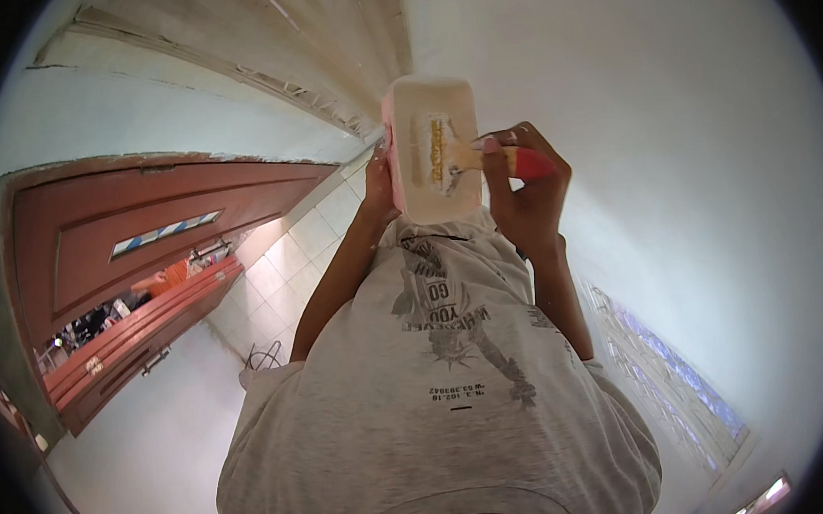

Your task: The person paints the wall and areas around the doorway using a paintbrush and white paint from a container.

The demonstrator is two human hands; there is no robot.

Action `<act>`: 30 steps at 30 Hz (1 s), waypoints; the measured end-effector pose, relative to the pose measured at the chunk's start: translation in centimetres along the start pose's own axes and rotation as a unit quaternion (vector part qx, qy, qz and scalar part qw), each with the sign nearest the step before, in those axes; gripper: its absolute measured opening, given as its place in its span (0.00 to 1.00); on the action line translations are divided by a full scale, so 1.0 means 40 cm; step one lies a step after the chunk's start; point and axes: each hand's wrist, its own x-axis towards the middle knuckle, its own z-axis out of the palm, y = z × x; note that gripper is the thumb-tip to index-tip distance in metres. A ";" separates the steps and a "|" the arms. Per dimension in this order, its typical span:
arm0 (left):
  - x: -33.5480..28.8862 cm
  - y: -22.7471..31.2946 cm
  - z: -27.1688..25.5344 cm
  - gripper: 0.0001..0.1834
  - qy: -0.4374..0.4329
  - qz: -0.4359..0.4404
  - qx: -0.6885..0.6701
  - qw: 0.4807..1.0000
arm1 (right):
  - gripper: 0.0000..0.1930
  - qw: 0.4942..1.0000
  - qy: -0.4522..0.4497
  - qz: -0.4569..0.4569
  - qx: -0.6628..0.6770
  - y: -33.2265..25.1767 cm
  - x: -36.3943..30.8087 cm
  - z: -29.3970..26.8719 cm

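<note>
My left hand [379, 179] grips the side of a cream, rounded rectangular tub [458, 92], held up in front of my chest. Most of the left fingers are hidden behind the tub. In my right hand [541, 188] is a paintbrush [467, 156] with a pale wooden ferrule end and a red grip. Its yellowish bristles point left and lie inside the tub, over the whitish stuff at the bottom. Whether they touch that stuff I cannot tell. White smears show on the right fingers.
To the left stands a reddish-brown door [80, 230] with a narrow window, slightly ajar beside a second leaf. Pale floor tiles [285, 265] run below it, with a thin wire loop [265, 354] near my left elbow. A white wall [669, 147] fills the right side.
</note>
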 end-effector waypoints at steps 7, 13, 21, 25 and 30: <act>0.001 0.030 0.023 0.32 0.071 -0.004 0.023 0.997 | 0.03 0.998 -0.052 0.024 0.022 0.050 0.052 0.045; 0.002 0.039 0.035 0.32 0.048 0.051 0.012 0.997 | 0.05 0.993 -0.032 0.057 0.102 0.102 0.098 0.036; 0.033 0.017 -0.042 0.32 0.050 0.052 -0.042 0.997 | 0.08 0.971 -0.037 0.146 0.184 0.143 0.140 0.054; 0.013 0.031 -0.014 0.34 0.031 0.146 -0.057 0.987 | 0.09 0.884 0.025 0.252 0.392 0.217 0.135 0.015; 0.010 0.042 -0.022 0.31 -0.015 0.144 -0.073 0.987 | 0.10 0.661 -0.021 0.409 0.629 0.290 0.117 0.028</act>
